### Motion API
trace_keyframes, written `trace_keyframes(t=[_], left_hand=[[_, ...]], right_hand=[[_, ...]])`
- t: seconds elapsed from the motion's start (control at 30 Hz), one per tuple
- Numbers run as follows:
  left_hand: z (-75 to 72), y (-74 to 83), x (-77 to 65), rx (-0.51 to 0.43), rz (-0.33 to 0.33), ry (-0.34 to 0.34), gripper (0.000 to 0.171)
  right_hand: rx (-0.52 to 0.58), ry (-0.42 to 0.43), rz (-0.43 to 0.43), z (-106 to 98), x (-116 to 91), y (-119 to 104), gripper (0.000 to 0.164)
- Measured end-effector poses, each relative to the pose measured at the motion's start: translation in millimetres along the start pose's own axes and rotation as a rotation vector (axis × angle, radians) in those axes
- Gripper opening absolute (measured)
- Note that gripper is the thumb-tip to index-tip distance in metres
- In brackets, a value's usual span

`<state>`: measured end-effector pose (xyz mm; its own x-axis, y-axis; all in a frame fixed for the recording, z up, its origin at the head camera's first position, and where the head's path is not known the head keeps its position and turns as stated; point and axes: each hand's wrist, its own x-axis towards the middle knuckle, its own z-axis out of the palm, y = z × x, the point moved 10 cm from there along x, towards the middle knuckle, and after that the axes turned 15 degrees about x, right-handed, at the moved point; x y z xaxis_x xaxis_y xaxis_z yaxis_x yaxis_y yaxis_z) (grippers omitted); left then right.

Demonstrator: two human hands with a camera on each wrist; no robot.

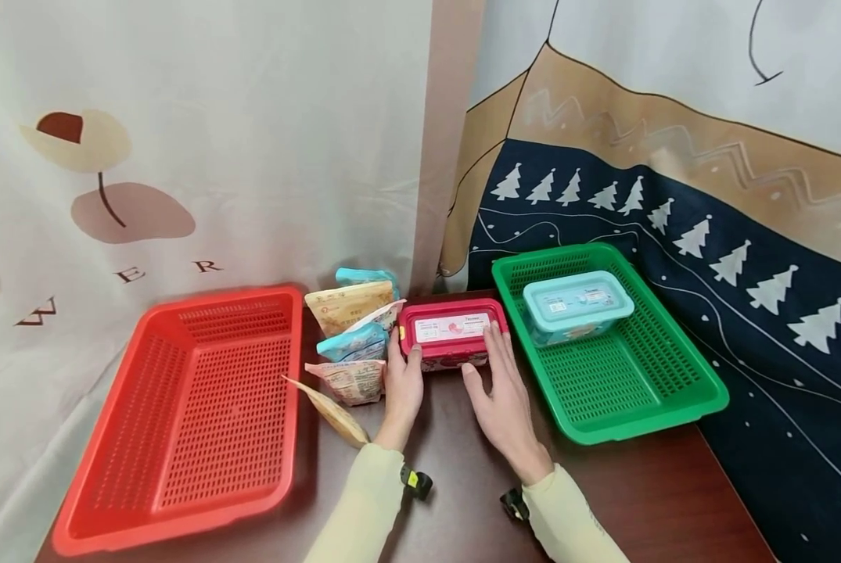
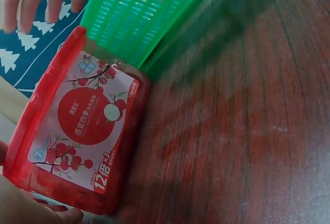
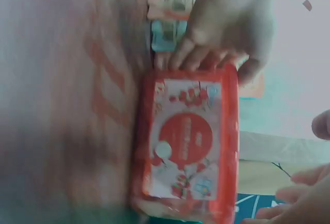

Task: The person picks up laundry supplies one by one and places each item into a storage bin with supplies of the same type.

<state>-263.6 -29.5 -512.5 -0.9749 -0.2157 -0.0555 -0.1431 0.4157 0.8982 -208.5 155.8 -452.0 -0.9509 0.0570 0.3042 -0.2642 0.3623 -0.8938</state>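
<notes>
A red lidded plastic box [image 1: 452, 327] with a white label stands on the table. Fruit pictures cover its front in the left wrist view [image 2: 85, 116]. Against its left end rests my left hand [image 1: 404, 389], fingers fairly straight and thumb near the front corner. My right hand [image 1: 502, 403] is at the other end with its fingers extended; in the right wrist view this hand [image 3: 304, 201] appears apart from the box. Just left of the left hand stand several snack pouches, including a pink one [image 1: 353, 381] and a blue one [image 1: 357, 342].
A red basket [image 1: 293, 407] sits on the left. On the right a green basket [image 1: 641, 426] holds a light-blue lidded box [image 1: 578, 301]. One tan pouch [image 1: 336, 410] leans by the red basket's edge. Patterned curtains [image 1: 251, 141] hang behind the brown table [image 1: 455, 469].
</notes>
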Motion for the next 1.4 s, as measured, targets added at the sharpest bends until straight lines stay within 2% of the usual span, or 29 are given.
trace_keyframes(t=[0.2,0.43,0.67,0.9,1.1,1.4], left_hand=[[-0.4,0.2,0.7,0.021,0.006,0.015,0.062],[0.6,-0.1,3.4,0.009,0.011,0.017,0.062],[-0.1,1.5,3.6,0.009,-0.006,0.011,0.063],[-5.0,1.2,2.4,-0.005,-0.012,0.049,0.061],[-13.2,-1.1,4.2,-0.013,-0.008,0.092,0.059],[-11.8,-2.9,4.9,-0.027,-0.02,0.077,0.059]], right_hand=[[0.173,0.059,0.149,-3.7,-13.5,23.3,0.072],[0.38,0.115,0.332,-7.2,2.5,60.7,0.072],[0.472,0.17,0.362,-6.1,21.3,73.5,0.069],[0.56,0.178,0.359,2.5,19.7,72.1,0.068],[0.543,0.17,0.357,1.9,18.6,71.2,0.063],[0.522,0.179,0.393,2.3,34.3,82.6,0.062]])
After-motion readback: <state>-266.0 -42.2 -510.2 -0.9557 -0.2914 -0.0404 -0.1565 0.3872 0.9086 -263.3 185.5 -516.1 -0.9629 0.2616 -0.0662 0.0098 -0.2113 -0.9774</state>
